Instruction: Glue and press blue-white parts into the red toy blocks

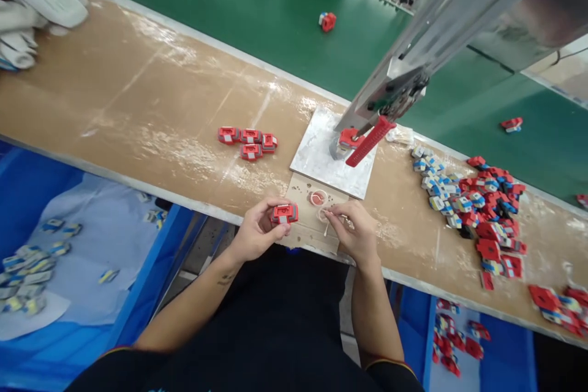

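above the near edge of the brown, flat worktop point(174, 104), a small red-and-grey blocky plastic piece point(285, 214) is pinched by the left hand point(257, 233), a thin white stick point(326, 229) by the right hand point(358, 233). the piece is probably light, stiff, and best gripped by its sides.

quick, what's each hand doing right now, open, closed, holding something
Left hand: closed, holding a red-and-gray piece.
Right hand: pinched closed, apparently on a thin white stick.
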The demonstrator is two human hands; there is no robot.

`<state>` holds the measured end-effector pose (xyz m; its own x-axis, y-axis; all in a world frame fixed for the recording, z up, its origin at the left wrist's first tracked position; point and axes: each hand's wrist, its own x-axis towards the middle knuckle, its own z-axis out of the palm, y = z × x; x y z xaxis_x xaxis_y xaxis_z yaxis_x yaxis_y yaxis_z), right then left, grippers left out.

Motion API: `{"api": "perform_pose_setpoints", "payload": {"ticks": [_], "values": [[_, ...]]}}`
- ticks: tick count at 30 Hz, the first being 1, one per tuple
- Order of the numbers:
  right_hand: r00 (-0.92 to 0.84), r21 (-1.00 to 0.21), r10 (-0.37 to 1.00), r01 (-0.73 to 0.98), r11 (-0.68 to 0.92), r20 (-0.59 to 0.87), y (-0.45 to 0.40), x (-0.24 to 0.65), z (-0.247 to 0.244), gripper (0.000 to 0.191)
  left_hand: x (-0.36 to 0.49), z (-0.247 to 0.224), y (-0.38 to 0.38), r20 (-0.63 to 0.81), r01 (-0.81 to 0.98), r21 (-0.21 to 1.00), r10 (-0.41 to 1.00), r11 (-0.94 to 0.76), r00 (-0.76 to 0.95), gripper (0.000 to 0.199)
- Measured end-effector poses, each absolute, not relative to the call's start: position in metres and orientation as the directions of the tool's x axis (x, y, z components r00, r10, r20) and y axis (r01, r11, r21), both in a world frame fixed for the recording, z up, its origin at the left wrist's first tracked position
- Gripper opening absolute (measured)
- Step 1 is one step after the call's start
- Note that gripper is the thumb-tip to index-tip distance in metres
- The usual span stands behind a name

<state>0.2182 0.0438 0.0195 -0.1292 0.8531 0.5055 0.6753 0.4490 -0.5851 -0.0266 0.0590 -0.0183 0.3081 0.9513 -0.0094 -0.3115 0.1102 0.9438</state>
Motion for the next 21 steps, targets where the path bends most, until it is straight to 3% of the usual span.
{"api": "perform_pose_setpoints", "payload": {"ticks": [8,14,21], "values": [[-0.164,-0.62,0.857,0.625,0.473,0.488,0.043,0.224,0.026,0.016,-0.019,-0.021,0.058,0.056,-0.253,0.967,0.963,0.013,0.265,0.041],[0.1,-0.746,0.781,0.393,0.538,0.616,0.027,0.215,0.056,0.015,-0.02,-0.012,0.059,0.223,-0.161,0.971,0.921,-0.179,0.318,0.038],[0.035,-0.803,0.83,0.277,0.527,0.557,0.029,0.182,0.056,0.016,-0.015,0.0,0.061,0.322,-0.072,0.946,0.878,-0.317,0.355,0.033]]}}
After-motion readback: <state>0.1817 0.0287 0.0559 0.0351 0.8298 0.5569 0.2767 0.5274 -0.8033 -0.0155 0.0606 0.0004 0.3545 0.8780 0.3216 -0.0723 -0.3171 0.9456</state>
